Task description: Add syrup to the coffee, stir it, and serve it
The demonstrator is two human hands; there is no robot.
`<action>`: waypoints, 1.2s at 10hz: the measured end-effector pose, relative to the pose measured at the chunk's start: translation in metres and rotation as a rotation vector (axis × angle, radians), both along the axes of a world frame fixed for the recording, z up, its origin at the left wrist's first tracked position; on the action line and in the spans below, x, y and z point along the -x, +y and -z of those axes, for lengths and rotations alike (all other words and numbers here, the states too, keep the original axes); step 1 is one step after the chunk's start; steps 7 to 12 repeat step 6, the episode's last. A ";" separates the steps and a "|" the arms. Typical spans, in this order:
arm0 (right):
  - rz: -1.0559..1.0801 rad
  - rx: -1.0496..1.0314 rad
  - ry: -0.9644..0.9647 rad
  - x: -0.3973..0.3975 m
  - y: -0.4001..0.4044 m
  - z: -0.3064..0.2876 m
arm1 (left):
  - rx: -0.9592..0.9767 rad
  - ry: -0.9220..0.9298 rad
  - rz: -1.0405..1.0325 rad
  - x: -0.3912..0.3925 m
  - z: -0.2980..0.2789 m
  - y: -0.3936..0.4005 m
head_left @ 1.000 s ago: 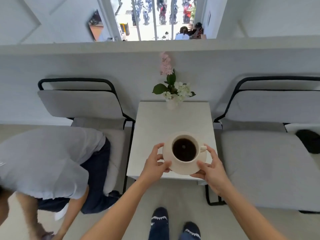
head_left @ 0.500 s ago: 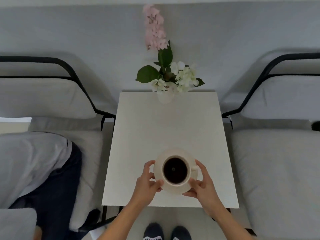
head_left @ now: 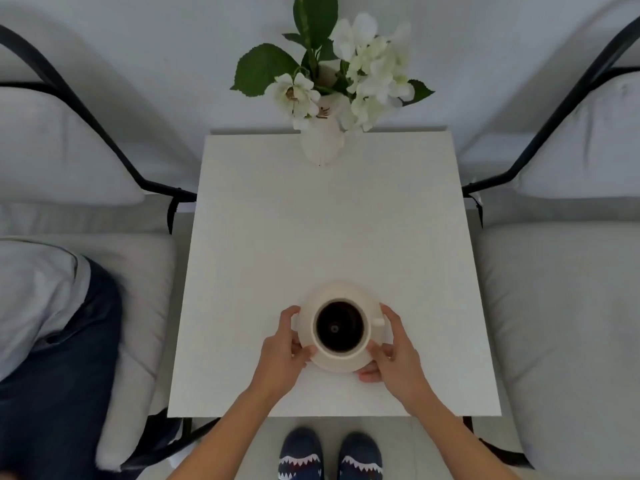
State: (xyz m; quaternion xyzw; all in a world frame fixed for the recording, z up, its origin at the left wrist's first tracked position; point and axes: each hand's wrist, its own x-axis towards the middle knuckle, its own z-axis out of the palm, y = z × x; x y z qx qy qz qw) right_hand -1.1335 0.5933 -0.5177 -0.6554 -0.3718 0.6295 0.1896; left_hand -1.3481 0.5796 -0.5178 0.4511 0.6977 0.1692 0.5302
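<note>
Left hand (head_left: 282, 355): fingers curled onto the left rim of the saucer, thumb resting on top; gripping it.
Right hand (head_left: 394, 355): fingers wrapped around the right rim of the saucer, near the cup's handle; gripping it.
Saucer (head_left: 341, 363): cream, round, held between both hands over the near part of the tabletop; whether it rests on the surface or sits just above it cannot be told.
Cup (head_left: 341, 329): cream, upright on the saucer, handle pointing right, filled with dark coffee.
Tabletop (head_left: 329, 230): white, square, matte; bare between the cup and the vase.
Vase (head_left: 322, 143): white, small, at the middle of the far edge of the tabletop, holding white flowers and green leaves.
Chairs: one on each side of the tabletop, black metal frames, pale grey cushions; left chair (head_left: 69, 143), right chair (head_left: 568, 271).
Seated person (head_left: 52, 323): on the left chair, grey shirt and dark trousers, partly out of frame.
Wall (head_left: 173, 46): plain white, behind the vase and chairs.
Floor (head_left: 263, 445): pale, below the near edge.
Shoes (head_left: 329, 455): dark blue with white tooth pattern, on the floor.
</note>
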 end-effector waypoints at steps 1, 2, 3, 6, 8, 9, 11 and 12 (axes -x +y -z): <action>-0.008 -0.005 -0.026 0.000 0.002 0.001 | -0.005 0.028 0.023 -0.002 0.001 0.002; -0.026 -0.019 -0.043 0.001 0.006 0.000 | 0.008 0.061 0.058 -0.002 0.003 0.006; -0.051 -0.021 -0.085 0.003 0.011 0.000 | 0.020 0.104 0.087 -0.003 0.002 0.014; -0.252 0.042 -0.207 0.004 0.015 -0.010 | 0.023 0.336 0.195 0.004 0.001 0.012; -0.252 0.042 -0.207 0.004 0.015 -0.010 | 0.023 0.336 0.195 0.004 0.001 0.012; -0.252 0.042 -0.207 0.004 0.015 -0.010 | 0.023 0.336 0.195 0.004 0.001 0.012; -0.252 0.042 -0.207 0.004 0.015 -0.010 | 0.023 0.336 0.195 0.004 0.001 0.012; -0.252 0.042 -0.207 0.004 0.015 -0.010 | 0.023 0.336 0.195 0.004 0.001 0.012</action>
